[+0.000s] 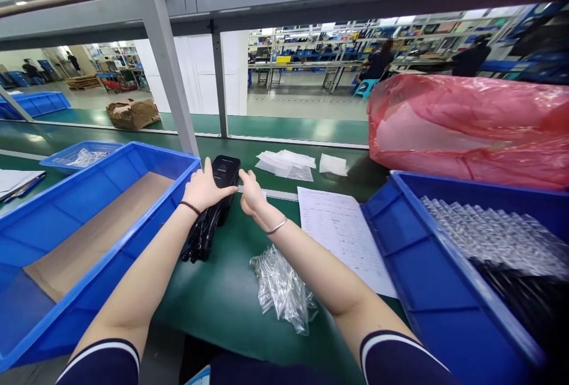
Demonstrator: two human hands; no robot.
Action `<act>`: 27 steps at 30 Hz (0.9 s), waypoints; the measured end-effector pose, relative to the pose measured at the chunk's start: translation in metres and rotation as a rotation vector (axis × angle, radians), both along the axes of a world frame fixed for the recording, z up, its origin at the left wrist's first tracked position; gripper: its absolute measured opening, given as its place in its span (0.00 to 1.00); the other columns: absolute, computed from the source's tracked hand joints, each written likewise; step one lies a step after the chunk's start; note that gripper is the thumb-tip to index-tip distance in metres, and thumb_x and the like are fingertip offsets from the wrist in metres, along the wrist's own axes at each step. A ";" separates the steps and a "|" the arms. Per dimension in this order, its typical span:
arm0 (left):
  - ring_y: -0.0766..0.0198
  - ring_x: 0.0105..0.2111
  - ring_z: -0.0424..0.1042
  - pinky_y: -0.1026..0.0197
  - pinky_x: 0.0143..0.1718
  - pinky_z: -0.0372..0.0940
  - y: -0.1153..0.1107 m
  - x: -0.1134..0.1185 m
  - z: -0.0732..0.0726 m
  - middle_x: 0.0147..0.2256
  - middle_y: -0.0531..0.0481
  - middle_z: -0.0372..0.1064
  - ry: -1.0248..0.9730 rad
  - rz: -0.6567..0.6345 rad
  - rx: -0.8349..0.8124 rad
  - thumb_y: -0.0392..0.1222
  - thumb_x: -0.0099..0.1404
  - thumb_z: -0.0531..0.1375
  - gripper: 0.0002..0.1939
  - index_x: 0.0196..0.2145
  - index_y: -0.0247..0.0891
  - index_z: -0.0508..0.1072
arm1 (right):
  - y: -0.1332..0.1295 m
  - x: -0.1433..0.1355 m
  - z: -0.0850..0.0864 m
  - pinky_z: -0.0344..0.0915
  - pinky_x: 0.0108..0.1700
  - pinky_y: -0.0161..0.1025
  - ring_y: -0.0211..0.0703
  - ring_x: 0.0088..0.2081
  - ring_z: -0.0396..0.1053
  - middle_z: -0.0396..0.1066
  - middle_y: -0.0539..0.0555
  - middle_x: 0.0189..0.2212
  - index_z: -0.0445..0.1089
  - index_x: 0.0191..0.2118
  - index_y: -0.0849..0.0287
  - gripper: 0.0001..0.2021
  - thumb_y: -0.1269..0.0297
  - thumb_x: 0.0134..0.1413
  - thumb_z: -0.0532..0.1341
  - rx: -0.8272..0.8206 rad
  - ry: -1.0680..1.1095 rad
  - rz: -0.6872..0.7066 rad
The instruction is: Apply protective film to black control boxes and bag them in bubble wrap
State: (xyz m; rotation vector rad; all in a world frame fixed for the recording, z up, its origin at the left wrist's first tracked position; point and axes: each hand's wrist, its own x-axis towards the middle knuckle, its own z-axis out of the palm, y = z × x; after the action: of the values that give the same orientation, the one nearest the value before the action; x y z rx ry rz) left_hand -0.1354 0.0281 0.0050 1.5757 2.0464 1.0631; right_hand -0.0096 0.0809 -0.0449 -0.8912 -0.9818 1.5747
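Watching from afar, I see the left hand (205, 188) at the boxy black device (226, 166), thumb and forefinger spread wide; the right hand (253, 194) is half-curled just beside it. The other fingers are hidden, so I can't tell whether either hand grips. The device lies on the green bench (213, 308), between the left blue bin (137, 162) and the printed sheet (342, 231). I'd steady its body and keep the black cable bundle (202, 239) from dragging.
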 end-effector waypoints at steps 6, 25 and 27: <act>0.29 0.57 0.58 0.39 0.57 0.53 -0.011 0.013 0.024 0.53 0.22 0.62 0.250 0.045 0.045 0.53 0.49 0.68 0.56 0.65 0.22 0.47 | -0.027 0.062 0.023 0.33 0.68 0.58 0.47 0.70 0.35 0.38 0.55 0.70 0.43 0.68 0.52 0.39 0.51 0.56 0.60 0.016 0.008 -0.033; 0.46 0.47 0.72 0.52 0.44 0.68 -0.045 0.134 -0.052 0.48 0.30 0.70 -1.819 -0.650 -0.118 0.64 0.69 0.39 0.39 0.55 0.24 0.68 | -0.062 0.162 0.021 0.67 0.32 0.33 0.34 0.30 0.69 0.74 0.52 0.42 0.57 0.58 0.54 0.28 0.62 0.52 0.65 0.323 0.067 0.178; 0.44 0.50 0.70 0.49 0.47 0.66 -0.045 0.132 -0.060 0.49 0.30 0.70 -1.818 -0.633 -0.119 0.64 0.69 0.40 0.39 0.55 0.25 0.67 | -0.055 0.165 0.015 0.67 0.32 0.34 0.35 0.30 0.69 0.74 0.53 0.43 0.57 0.58 0.55 0.27 0.62 0.54 0.64 0.338 0.022 0.220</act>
State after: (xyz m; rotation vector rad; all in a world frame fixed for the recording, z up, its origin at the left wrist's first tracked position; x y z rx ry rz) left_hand -0.0035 -0.0166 -0.0554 0.4578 0.3150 1.2086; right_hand 0.1551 0.0261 -0.0303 -0.5444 -1.3191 1.5330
